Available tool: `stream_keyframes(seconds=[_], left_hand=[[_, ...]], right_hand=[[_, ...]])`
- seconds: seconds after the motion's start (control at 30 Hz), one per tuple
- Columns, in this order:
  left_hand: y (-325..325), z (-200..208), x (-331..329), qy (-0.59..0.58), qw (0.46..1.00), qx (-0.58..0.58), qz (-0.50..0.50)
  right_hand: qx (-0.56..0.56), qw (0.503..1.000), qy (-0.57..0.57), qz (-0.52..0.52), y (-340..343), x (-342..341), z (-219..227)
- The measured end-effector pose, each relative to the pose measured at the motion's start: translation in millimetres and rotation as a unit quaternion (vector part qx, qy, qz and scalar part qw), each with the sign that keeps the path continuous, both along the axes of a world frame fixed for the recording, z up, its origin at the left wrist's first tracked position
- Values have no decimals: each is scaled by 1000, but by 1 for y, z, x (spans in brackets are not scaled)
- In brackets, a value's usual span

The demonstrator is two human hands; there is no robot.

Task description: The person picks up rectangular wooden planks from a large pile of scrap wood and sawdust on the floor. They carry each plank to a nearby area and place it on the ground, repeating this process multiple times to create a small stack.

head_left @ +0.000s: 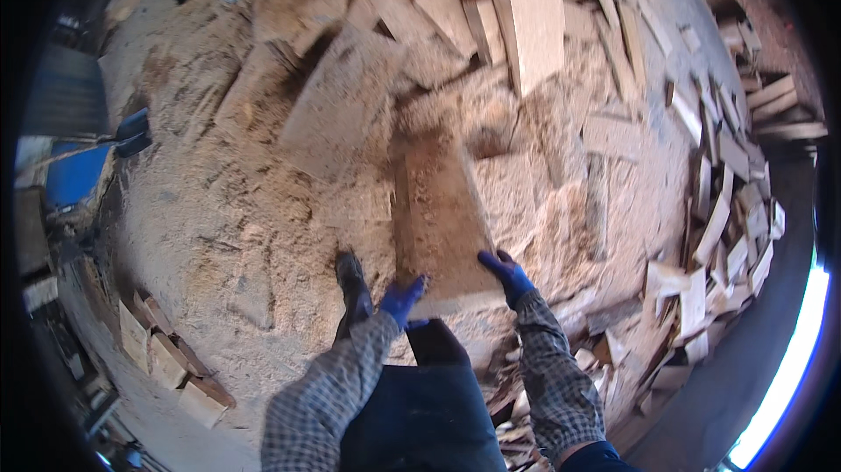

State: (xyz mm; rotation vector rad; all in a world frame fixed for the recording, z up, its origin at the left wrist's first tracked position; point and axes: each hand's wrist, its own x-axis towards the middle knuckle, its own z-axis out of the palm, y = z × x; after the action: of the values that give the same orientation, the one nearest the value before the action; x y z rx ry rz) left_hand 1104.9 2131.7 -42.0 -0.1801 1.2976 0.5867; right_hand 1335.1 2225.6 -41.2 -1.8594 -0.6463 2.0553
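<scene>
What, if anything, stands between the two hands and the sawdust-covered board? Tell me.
Nothing visible but their blue gloves: the left hand grips the wooden board at its near-left corner, the right hand its right edge near that end. Sawdust lies on top.

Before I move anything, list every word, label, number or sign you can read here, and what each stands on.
None: no readable text shows in this picture.
The sawdust-covered board at the left hand and right hand shows no lettering.
The blue panel toward the left edge is too blurred to tell.
</scene>
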Motion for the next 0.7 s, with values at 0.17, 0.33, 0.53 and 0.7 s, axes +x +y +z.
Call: stream_keyframes(seconds=[0.17, 0.33, 0.53, 0.7], left_hand=[[-61, 70, 9, -30, 986, -96, 133], [-187, 62, -26, 97, 994, -38, 41], [-353, 25, -97, 139, 969, -152, 134], [-454, 70, -193, 142, 935, -167, 281]], right_hand=[[-19, 990, -57, 124, -17, -23, 85], [-188, 981, 42, 19, -135, -51, 105], [-238, 955, 38, 173, -246, -149, 55], [-149, 917, 4, 370, -312, -350, 148]])
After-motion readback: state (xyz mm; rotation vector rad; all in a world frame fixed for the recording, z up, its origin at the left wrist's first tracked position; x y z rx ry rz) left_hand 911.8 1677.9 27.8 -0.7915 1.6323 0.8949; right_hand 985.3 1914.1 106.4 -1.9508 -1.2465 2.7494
